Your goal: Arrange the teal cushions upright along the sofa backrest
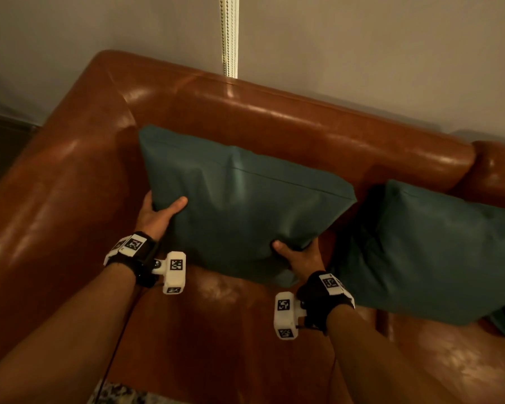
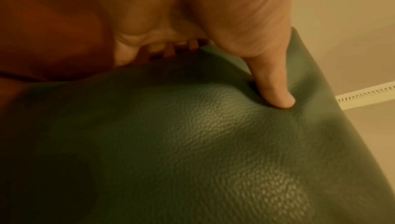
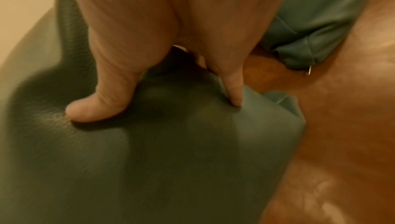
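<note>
Held cushion (image 1: pixel 239 205): centre of the head view, tilted, top edge near the backrest (image 1: pixel 289 123), lower corner hanging above the seat (image 1: pixel 222 330). Not yet standing.

Left hand (image 1: pixel 158 215): grip closed on the cushion's left edge, thumb on the front face; the left wrist view shows the thumb denting the leather. Right hand (image 1: pixel 299 256): grip closed on the lower right corner, thumb on the face, a finger tucked at the seam in the right wrist view.

Second cushion (image 1: pixel 438 252): right of frame, leaning on the backrest, slumped, just beside the held one.

Risks, as judged:
- Cover looks like smooth leather on a glossy leather sofa; once set down, the base may slide forward and the cushion fall flat.
- Swinging the right corner down could knock the second cushion, which already leans loosely.
- Grip is on edges only; soft filling may sag and the cushion fold, not stand.
- Releasing before the top edge rests on the backrest would let it tip forward.
</note>
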Demonstrator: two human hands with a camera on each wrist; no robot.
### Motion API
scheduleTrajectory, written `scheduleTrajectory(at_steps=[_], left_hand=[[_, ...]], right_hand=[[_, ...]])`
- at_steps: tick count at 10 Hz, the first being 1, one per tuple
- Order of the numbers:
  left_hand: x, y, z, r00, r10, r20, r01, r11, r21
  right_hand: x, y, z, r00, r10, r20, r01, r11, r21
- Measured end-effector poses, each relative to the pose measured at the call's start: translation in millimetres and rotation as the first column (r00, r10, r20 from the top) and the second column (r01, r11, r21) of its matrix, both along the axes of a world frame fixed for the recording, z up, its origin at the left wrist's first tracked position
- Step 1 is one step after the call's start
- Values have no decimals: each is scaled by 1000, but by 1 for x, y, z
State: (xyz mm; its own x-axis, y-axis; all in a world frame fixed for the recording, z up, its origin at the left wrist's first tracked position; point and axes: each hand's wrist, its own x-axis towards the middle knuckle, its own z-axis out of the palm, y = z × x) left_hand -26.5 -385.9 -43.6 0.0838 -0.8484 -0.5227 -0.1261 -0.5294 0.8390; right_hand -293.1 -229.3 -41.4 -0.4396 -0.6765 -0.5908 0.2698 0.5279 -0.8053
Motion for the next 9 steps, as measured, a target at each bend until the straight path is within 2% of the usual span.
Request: scheduleTrajectory(at_steps=[2, 3, 5, 7, 8, 9], left_hand=[[-1, -2, -12, 998, -13, -62, 12, 1000, -5], [-4, -8, -18, 999, -24, -28, 24, 1000, -14], [-8, -16, -24, 996, -10, 84, 16, 997, -76], [-11, 12, -16, 988, 56, 146, -39, 992, -119], [-16, 28, -9, 983, 42, 180, -3, 978, -210], [-16, 60, -25, 977, 11, 211, 42, 968, -249]], right_hand=[[-4, -11, -12, 998, 0, -57, 1, 999, 33], [-4, -18, -20, 994, -47, -98, 51, 998, 32], [-8, -25, -30, 969, -51, -243, 76, 993, 92], [-9, -6, -17, 963, 20, -267, 7, 995, 99], [-12, 9, -4, 945, 86, -317, -67, 995, 68], [-20, 34, -2, 947, 106, -304, -94, 994, 54]])
